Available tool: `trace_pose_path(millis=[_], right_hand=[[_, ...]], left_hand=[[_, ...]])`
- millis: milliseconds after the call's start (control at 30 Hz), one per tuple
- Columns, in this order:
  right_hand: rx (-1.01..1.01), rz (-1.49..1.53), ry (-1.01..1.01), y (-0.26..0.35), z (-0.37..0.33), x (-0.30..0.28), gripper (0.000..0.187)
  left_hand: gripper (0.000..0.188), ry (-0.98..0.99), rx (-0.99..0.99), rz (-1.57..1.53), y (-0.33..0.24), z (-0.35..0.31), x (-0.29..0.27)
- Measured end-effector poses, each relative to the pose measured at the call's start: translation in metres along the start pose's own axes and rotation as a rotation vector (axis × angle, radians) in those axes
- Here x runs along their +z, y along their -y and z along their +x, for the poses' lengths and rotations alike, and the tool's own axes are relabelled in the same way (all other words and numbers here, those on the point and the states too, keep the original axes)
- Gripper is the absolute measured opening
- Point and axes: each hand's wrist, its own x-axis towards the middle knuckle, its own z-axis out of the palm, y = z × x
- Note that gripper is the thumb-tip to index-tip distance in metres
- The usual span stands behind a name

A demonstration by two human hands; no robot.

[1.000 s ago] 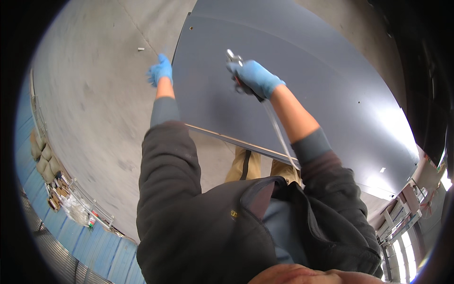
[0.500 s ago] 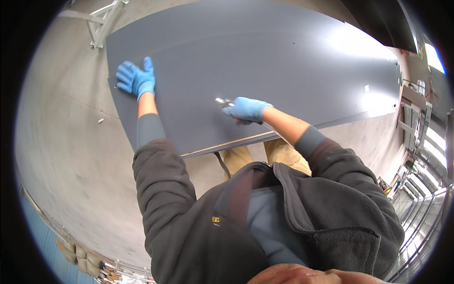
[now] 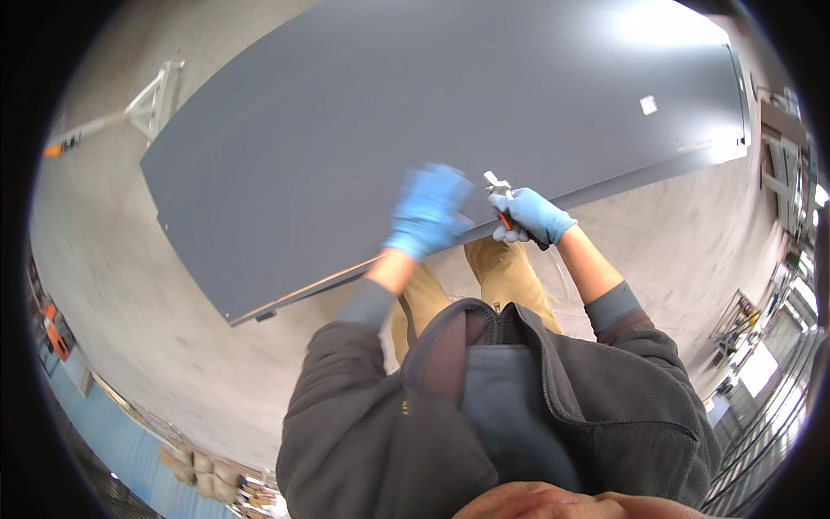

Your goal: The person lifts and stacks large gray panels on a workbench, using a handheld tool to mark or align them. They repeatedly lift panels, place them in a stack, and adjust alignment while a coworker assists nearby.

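A large dark grey flat panel (image 3: 346,147) lies in front of me, its near edge close to my legs. Over that near edge, my left hand (image 3: 426,210) in a blue glove is blurred by motion; its fingers look stretched out, thumb apart, with nothing visible in them. I cannot tell whether it touches the surface. My right hand (image 3: 532,216), also blue-gloved, is closed around an air blow gun (image 3: 497,183) with a silver head, an orange part and a dark handle end. The gun's tip points away from me above the panel.
A small white square (image 3: 648,105) sits on the panel's right part. Beyond its left end stands a white metal frame (image 3: 157,99) on the grey floor (image 3: 112,277). A thin pale hose (image 3: 564,270) hangs beside my right leg. Shelving and stacked goods (image 3: 782,164) line the right side.
My left hand has left the panel's far-left area and come right and nearer to me. My right hand has moved right with the air blow gun, toward the near edge. The view has shifted.
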Motion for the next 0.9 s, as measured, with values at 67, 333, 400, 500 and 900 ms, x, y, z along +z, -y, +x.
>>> trace_pose_path(millis=[67, 333, 400, 500, 900], right_hand=[[-0.018, 0.026, 0.030, -0.026, 0.001, -0.053, 0.043], [-0.261, 0.224, -0.023, -0.055, -0.002, -0.191, 0.048], [-0.364, 0.354, 0.041, -0.038, 0.009, -0.208, 0.047], [-0.361, 0.352, -0.212, -0.017, 0.034, -0.255, 0.049], [-0.154, -0.417, -0.030, -0.005, 0.010, -0.340, 0.050]], left_hand=[[0.071, -0.310, -0.425, 0.368, 0.078, 0.017, -0.044], [0.086, -0.528, -0.353, 0.635, 0.003, 0.319, 0.034], [0.072, -0.004, -0.072, 0.612, -0.113, 0.350, 0.104], [0.064, 0.123, 0.513, 0.048, -0.223, 0.309, 0.147], [0.101, -0.405, -0.574, 0.471, -0.022, 0.427, 0.058]])
